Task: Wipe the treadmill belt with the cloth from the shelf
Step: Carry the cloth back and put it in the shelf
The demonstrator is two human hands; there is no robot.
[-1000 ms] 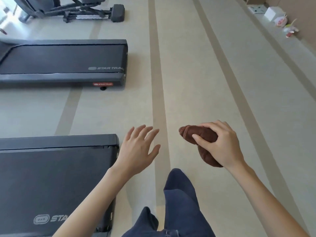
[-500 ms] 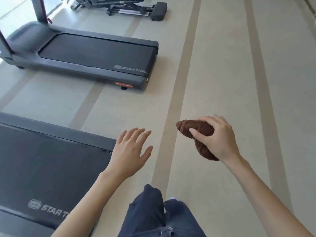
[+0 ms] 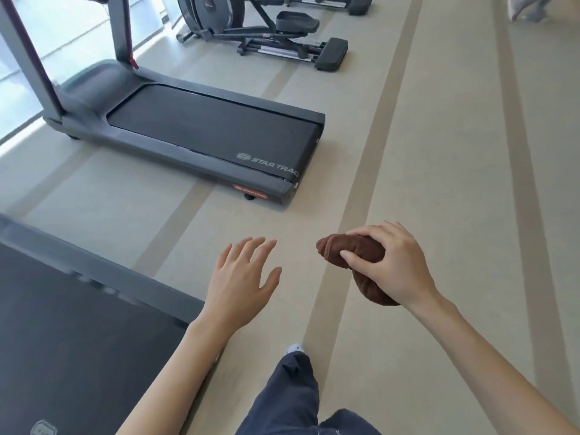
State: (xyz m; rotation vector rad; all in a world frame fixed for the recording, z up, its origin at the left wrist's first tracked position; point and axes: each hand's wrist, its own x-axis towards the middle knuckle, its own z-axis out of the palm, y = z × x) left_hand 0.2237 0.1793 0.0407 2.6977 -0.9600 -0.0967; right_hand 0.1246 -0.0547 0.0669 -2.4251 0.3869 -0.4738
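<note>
My right hand (image 3: pixel 394 265) grips a bunched brown cloth (image 3: pixel 348 251) in the air above the beige floor, right of centre. My left hand (image 3: pixel 241 284) hangs empty beside it with fingers spread, just past the rear corner of the nearest treadmill. That treadmill's dark belt (image 3: pixel 78 340) fills the lower left. A second treadmill with a black belt (image 3: pixel 213 127) marked STAR TRAC lies further ahead at the upper left.
An elliptical trainer (image 3: pixel 266 29) stands at the top centre beyond the second treadmill. Another person's foot (image 3: pixel 527 7) shows at the top right. My leg in dark blue trousers (image 3: pixel 292 394) is at the bottom. Striped beige floor (image 3: pixel 455 152) stretches ahead on the right.
The view has swung left and forward: the far treadmill's uprights and the elliptical have come into sight. Both hands keep their pose, the right one still gripping the cloth.
</note>
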